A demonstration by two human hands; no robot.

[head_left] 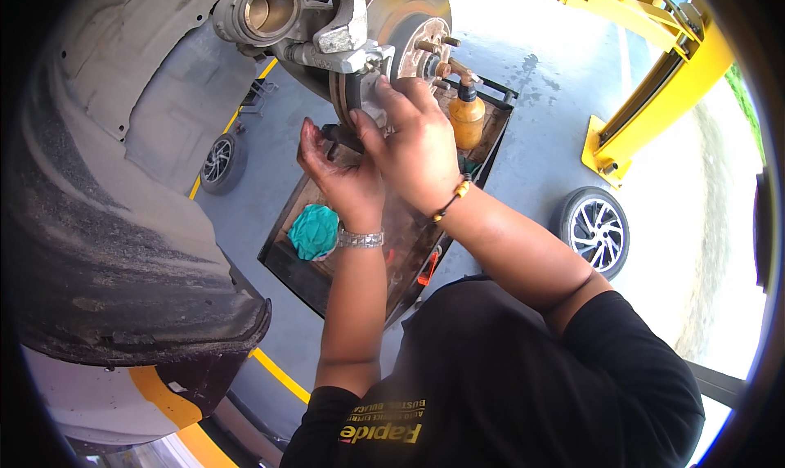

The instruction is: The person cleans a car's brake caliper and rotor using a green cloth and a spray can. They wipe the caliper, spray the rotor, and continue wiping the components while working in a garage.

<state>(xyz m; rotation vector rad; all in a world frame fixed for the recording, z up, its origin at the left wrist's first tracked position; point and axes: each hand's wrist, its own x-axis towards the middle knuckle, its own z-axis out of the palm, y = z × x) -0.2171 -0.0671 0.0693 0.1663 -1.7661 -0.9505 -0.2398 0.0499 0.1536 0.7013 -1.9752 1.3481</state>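
Observation:
Under the raised car, my right hand (415,145) grips a brake pad (370,100) with thumb and fingers at the caliper bracket (347,61). Just below it is my left hand (347,191), palm up and fingers stretched apart beside the bracket's lower end; its thumb is hidden behind the right hand. Next to the pad stands the brake disc (425,0), with the wheel hub (413,59) and its studs in front. Above the bracket hangs the brake caliper (266,11), its round piston facing out.
A tool cart (307,292) below carries a teal rag (313,232) and an orange spray bottle (467,120). Wheels lie on the floor at right (595,232) and left (222,164). A yellow lift post (654,92) rises at right; the dark wheel-arch liner (123,247) fills the left.

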